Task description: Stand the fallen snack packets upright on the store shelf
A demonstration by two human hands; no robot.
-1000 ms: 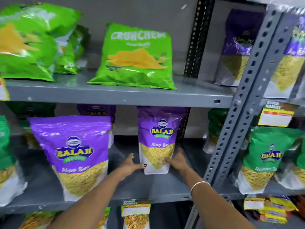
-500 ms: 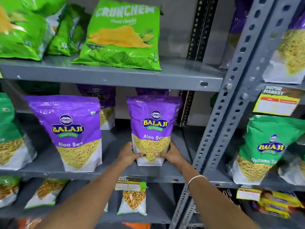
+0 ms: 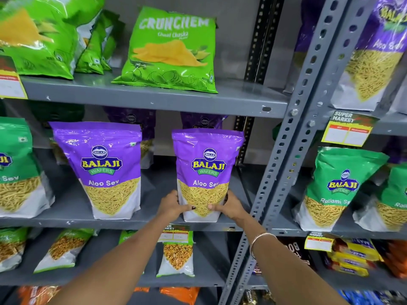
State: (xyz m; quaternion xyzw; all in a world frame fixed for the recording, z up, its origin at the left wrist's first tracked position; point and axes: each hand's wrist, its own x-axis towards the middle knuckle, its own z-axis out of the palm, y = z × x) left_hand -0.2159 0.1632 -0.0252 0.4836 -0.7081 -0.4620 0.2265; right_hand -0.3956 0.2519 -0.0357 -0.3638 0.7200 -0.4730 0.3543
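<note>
Head view: the left hand (image 3: 174, 205) and right hand (image 3: 229, 208) clasp the base of the purple Aloo Sev packet (image 3: 206, 172), fingers curled around both lower edges — it stands upright at the front of the middle shelf (image 3: 77, 221). The step looks like settling it; next calls for a gentle release. A twin purple packet (image 3: 103, 170) stands well apart on the left, and the slotted upright post (image 3: 286, 164) crowds the right wrist.

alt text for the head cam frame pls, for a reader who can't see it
Both hands, left hand and right hand, grip the base of an upright purple Balaji Aloo Sev packet on the grey middle shelf. A matching packet stands to its left; a green Crunchem chips bag sits above.
</note>
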